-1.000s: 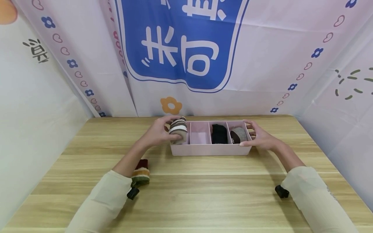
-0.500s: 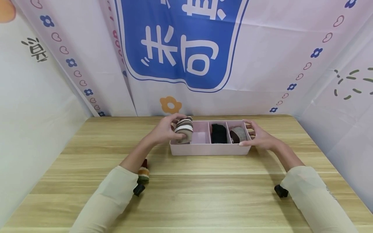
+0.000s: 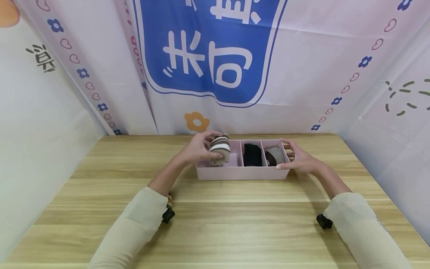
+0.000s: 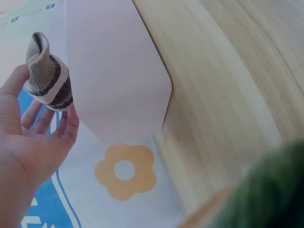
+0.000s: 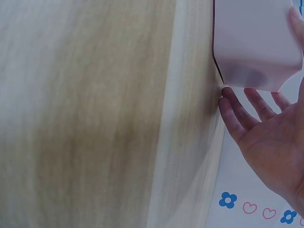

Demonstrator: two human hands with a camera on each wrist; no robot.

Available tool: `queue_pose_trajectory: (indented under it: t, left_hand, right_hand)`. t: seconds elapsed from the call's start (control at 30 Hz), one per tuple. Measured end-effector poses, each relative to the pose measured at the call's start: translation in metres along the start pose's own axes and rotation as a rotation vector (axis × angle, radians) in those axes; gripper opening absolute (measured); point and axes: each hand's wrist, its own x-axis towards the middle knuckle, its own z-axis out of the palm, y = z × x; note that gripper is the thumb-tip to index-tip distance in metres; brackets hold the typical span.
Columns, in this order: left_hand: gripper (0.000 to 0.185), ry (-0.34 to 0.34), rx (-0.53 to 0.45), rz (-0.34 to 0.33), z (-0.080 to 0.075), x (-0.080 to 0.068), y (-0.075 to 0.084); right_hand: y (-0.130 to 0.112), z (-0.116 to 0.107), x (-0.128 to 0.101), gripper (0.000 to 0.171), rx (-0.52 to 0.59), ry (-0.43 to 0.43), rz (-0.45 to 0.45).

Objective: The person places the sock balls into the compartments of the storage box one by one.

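My left hand (image 3: pixel 199 149) pinches a rolled sock (image 3: pixel 220 150) with beige, white and brown stripes between thumb and fingers. It holds the sock above the left part of a pink divided box (image 3: pixel 243 173), near the first divider. In the left wrist view the sock (image 4: pixel 51 80) stands above the rim of the box (image 4: pixel 116 61). My right hand (image 3: pixel 301 160) grips the box's right end, thumb at the front rim and fingers at the end wall. A black rolled sock (image 3: pixel 252 154) and a grey-and-brown one (image 3: pixel 275 155) sit in the two right compartments.
A multicoloured rolled sock (image 3: pixel 169 201) lies on the wooden table (image 3: pixel 242 228), mostly hidden by my left forearm; its green part (image 4: pixel 270 190) looms blurred in the left wrist view. A printed cloth backdrop (image 3: pixel 302 74) rises just behind the box.
My left hand has carried the striped sock to the right along the box. The left forearm now covers more of the multicoloured sock. My right hand and the box have stayed put.
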Motion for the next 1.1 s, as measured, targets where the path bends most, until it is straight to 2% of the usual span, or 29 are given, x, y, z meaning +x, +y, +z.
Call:
queue_pose_trajectory:
  t: [0.23, 0.47, 1.1]
  left_hand:
    - [0.068, -0.01, -0.028, -0.022, 0.007, 0.007, -0.002]
    - [0.066, -0.043, -0.035, -0.008, 0.014, 0.013, -0.002]
    - [0.067, -0.057, -0.024, -0.065, 0.03, 0.024, -0.006]
  right_hand:
    - [0.002, 0.0, 0.0, 0.107, 0.001, 0.0, -0.005]
    - [0.002, 0.0, 0.001, 0.106, 0.006, 0.0, -0.003]
    - [0.002, -0.001, 0.002, 0.107, 0.006, -0.001, -0.011]
